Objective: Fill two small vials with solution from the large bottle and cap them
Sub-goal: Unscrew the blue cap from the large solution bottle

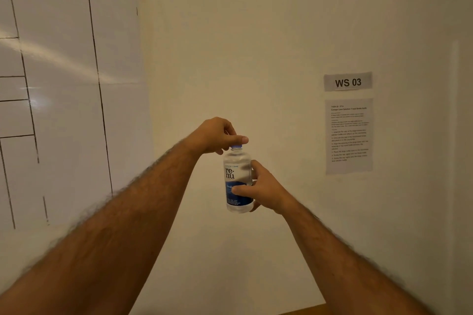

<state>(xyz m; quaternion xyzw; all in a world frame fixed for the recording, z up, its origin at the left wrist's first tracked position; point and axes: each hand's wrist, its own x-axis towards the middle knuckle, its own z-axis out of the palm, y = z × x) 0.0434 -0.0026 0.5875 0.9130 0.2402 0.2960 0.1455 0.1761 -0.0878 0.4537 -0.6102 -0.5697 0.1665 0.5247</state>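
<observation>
A person's two bare forearms reach forward from the bottom corners of the view and meet near the centre, in front of a pale wall [256,46]. The right hand [261,188] grips the large bottle [238,179] around its lower body, thumb across the blue part of the label and fingers curled behind. The bottle is held upright in the air, clear of any surface, just below the centre of the view. It is see-through, with a white and blue label reading "renu". The left hand [217,135] is closed over the top of the bottle at its 12 o'clock, thumb and fingers pinching the blue cap [236,147].

At 10 o'clock a whiteboard [64,71] hangs on the wall, ruled with black lines and headed "WORK FORCE NAME" and "PRODUCTION". At 3 o'clock a grey sign [348,82] reads "WS 03", with a printed instruction sheet [349,135] directly beneath it. A sliver of brown worktop [307,311] shows at 6 o'clock.
</observation>
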